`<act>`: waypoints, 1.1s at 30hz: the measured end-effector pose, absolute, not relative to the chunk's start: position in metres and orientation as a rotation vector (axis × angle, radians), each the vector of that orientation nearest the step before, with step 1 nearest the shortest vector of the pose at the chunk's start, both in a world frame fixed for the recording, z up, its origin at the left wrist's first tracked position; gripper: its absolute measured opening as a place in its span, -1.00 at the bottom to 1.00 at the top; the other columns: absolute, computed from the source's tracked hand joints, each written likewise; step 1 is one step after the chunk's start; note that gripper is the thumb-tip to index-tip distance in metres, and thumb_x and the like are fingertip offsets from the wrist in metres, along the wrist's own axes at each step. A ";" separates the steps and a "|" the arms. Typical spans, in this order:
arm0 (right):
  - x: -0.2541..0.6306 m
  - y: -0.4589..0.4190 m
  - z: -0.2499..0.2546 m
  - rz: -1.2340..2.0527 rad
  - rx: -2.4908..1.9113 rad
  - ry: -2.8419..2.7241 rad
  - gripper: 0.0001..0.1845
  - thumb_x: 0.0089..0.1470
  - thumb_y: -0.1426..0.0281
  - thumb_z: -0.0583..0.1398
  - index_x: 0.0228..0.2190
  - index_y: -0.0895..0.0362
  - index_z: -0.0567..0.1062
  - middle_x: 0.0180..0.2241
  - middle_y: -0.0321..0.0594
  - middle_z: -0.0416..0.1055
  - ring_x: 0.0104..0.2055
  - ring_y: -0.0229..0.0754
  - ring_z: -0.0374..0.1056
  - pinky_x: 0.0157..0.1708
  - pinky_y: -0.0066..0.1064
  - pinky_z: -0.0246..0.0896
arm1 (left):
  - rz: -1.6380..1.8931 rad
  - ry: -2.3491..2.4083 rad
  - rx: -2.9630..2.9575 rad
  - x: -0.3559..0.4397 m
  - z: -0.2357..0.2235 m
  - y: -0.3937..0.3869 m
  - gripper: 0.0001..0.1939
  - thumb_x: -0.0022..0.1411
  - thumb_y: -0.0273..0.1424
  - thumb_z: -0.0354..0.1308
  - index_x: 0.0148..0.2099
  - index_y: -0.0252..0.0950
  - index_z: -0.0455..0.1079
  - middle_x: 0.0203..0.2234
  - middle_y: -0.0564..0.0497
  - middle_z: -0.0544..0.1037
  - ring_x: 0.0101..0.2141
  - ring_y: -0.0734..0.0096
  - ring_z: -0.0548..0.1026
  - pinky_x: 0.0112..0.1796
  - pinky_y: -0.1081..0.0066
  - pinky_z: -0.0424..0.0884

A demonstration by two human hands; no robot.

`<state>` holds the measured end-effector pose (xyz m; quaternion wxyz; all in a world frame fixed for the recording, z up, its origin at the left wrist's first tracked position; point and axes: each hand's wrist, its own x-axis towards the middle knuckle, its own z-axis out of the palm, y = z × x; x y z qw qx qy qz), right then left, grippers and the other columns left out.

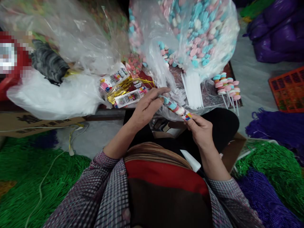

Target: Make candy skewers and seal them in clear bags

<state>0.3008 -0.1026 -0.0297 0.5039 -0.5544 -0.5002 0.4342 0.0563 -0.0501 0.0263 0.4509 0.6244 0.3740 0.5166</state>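
A slim see-through packet of pink, white and blue candies (176,107) is held at a slant above my lap. My right hand (201,128) grips its lower end, where a colourful printed label shows. At the upper end, my left hand (148,106) has its thumb and fingers closed on the wrapper, the index finger reaching past the tip. Beyond my left hand lie gold twist ties (121,90) and printed wrappers (128,98). White sticks (193,91) lie in a bundle past the packet. Several candy skewers (228,86) rest at the table's right corner.
Big plastic bags of loose candies (199,41) stand at the back of the table. A white plastic bag (54,95) sits on the left, by a dark patterned cloth (48,60). On the floor are green strands (47,171), purple strands (263,193) and an orange crate (288,90).
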 end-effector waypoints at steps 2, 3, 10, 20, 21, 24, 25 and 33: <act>0.301 -0.103 -0.031 1.021 -1.377 -1.228 -0.71 0.02 0.12 0.42 -0.25 -0.01 0.73 -0.47 -0.31 0.53 -0.53 -0.33 0.28 -0.52 -0.44 0.22 | 1.280 0.954 1.504 0.060 0.024 -0.051 -0.71 0.42 -0.17 0.11 0.02 -0.15 0.54 -0.13 -0.02 0.61 -0.17 0.34 0.55 -0.10 0.30 0.51; 0.301 -0.104 -0.032 1.020 -1.389 -1.228 -0.71 0.02 0.12 0.42 -0.24 0.00 0.73 -0.48 -0.31 0.53 -0.54 -0.33 0.27 -0.53 -0.44 0.21 | 1.285 0.966 1.473 0.062 0.022 -0.051 -0.70 0.42 -0.16 0.09 0.02 -0.15 0.54 -0.13 -0.01 0.61 -0.22 0.37 0.55 -0.14 0.33 0.52; 0.293 -0.104 -0.029 1.171 -1.342 -1.050 -0.70 -0.06 0.12 0.46 -0.28 -0.01 0.73 -0.58 -0.40 0.43 -0.63 -0.41 0.10 -0.62 -0.48 0.00 | 1.272 0.944 1.388 0.064 0.018 -0.051 -0.75 0.42 -0.25 0.08 -0.01 -0.17 0.54 -0.12 0.01 0.62 -0.27 0.45 0.55 -0.15 0.39 0.52; 0.295 -0.100 -0.023 1.180 -1.330 -1.129 -0.69 -0.10 0.08 0.47 -0.40 0.04 0.71 -0.58 -0.39 0.45 -0.60 -0.39 0.12 -0.56 -0.45 0.09 | 1.306 1.002 1.351 0.061 0.017 -0.044 -0.84 0.33 -0.23 0.23 -0.18 -0.20 0.50 -0.46 0.12 0.54 -0.49 0.55 0.44 -0.42 0.50 0.40; 0.296 -0.099 -0.023 1.180 -1.322 -1.142 -0.70 -0.10 0.08 0.47 -0.40 0.03 0.71 -0.58 -0.38 0.45 -0.60 -0.39 0.13 -0.56 -0.45 0.10 | 1.300 0.981 1.338 0.062 0.017 -0.045 -0.87 0.33 -0.25 0.22 -0.19 -0.20 0.48 -0.50 0.13 0.52 -0.50 0.55 0.43 -0.44 0.51 0.39; 0.298 -0.098 -0.022 1.186 -1.322 -1.151 -0.68 -0.11 0.06 0.47 -0.39 0.03 0.72 -0.58 -0.37 0.46 -0.59 -0.37 0.14 -0.55 -0.44 0.12 | 1.281 0.932 1.304 0.062 0.017 -0.046 -0.90 0.35 -0.29 0.18 -0.20 -0.19 0.44 -0.53 0.14 0.50 -0.51 0.53 0.46 -0.46 0.50 0.37; 0.298 -0.098 -0.022 1.191 -1.328 -1.147 -0.66 -0.12 0.05 0.47 -0.38 0.03 0.72 -0.58 -0.37 0.46 -0.59 -0.36 0.15 -0.55 -0.44 0.12 | 1.276 0.931 1.293 0.062 0.016 -0.046 -0.91 0.36 -0.29 0.16 -0.19 -0.18 0.43 -0.53 0.13 0.50 -0.50 0.52 0.46 -0.46 0.49 0.38; 0.299 -0.097 -0.025 1.240 -1.347 -1.112 -0.61 -0.16 0.01 0.48 -0.38 0.04 0.71 -0.59 -0.38 0.43 -0.60 -0.37 0.12 -0.57 -0.44 0.05 | 1.303 0.924 1.352 0.059 0.022 -0.047 -0.87 0.30 -0.29 0.27 -0.13 -0.19 0.46 -0.34 0.09 0.52 -0.35 0.50 0.47 -0.28 0.46 0.44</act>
